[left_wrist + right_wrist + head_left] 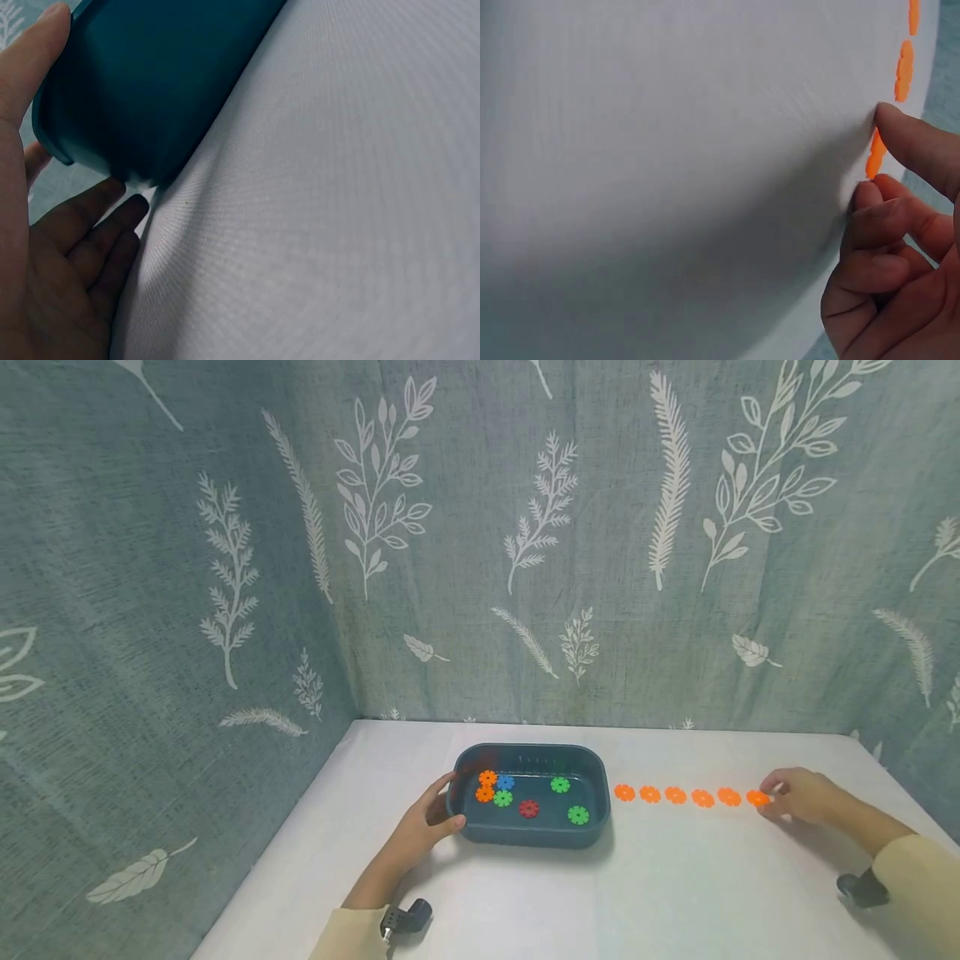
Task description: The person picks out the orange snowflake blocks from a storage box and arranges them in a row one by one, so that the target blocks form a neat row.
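A dark teal plastic tub [531,835] stands on the table, with several notched discs in orange, blue, green and red inside. My left hand [422,828] grips its left end, with the thumb [46,46] along the rim and other fingers by the outer wall. To the right of the tub, several orange notched discs [676,795] lie flat in a row. At the row's right end, my right hand [804,797] holds the last orange disc [875,155] between thumb and fingertips, low at the tabletop. The hand covers part of that disc in the head view.
The white-covered table [675,893] meets a grey-green curtain [480,677] with white leaf prints at the back and left. Small dark devices [408,917] are strapped at both wrists. Inside the tub, a red disc [528,809] lies near the front wall.
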A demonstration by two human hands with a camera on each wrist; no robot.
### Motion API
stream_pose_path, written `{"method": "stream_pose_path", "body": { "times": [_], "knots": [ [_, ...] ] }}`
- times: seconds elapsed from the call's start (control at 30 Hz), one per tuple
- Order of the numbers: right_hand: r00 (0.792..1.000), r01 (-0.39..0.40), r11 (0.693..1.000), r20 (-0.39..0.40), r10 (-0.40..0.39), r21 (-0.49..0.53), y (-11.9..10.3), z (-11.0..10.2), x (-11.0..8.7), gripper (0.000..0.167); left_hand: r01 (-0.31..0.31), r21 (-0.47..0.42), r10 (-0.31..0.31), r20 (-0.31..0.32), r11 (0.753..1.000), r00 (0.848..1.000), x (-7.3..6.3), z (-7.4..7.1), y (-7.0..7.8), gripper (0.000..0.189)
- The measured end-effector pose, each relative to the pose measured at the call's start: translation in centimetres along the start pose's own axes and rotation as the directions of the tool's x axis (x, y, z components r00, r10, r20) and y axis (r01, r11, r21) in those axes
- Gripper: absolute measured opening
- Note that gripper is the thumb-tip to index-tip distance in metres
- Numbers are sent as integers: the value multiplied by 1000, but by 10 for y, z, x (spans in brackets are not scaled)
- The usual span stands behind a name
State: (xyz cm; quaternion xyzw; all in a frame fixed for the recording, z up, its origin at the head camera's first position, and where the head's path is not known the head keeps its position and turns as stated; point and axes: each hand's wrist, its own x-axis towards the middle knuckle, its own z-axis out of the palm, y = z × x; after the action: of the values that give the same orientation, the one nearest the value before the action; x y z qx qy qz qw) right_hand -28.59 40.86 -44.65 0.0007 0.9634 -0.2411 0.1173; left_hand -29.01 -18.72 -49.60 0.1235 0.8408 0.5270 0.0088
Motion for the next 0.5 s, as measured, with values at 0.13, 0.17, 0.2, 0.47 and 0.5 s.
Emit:
{"method": "stream_pose_path", "body": {
  "times": [0.13,0.17,0.2,0.47,0.5],
  "knots": [
    [1000,2,996,18,0,-88,-7,-7,1,52,10,-8,-10,-2,1000,1000,-3,0,10,76],
    [1000,4,995,18,-2,-104,-9,-9,2,52,11,-5,-11,-4,1000,1000,-3,0,10,76],
    [1000,4,993,16,-2,-119,-13,-11,2,51,13,-4,-13,-5,1000,1000,-2,0,10,77],
    [989,143,981,60,-136,-134,-54,-13,0,40,-4,-2,4,0,1000,1000,1,1,-1,76],
    [985,166,976,68,-158,-138,-60,-12,1,39,-3,0,3,1,1000,1000,1,0,-1,76]
  ]
}}
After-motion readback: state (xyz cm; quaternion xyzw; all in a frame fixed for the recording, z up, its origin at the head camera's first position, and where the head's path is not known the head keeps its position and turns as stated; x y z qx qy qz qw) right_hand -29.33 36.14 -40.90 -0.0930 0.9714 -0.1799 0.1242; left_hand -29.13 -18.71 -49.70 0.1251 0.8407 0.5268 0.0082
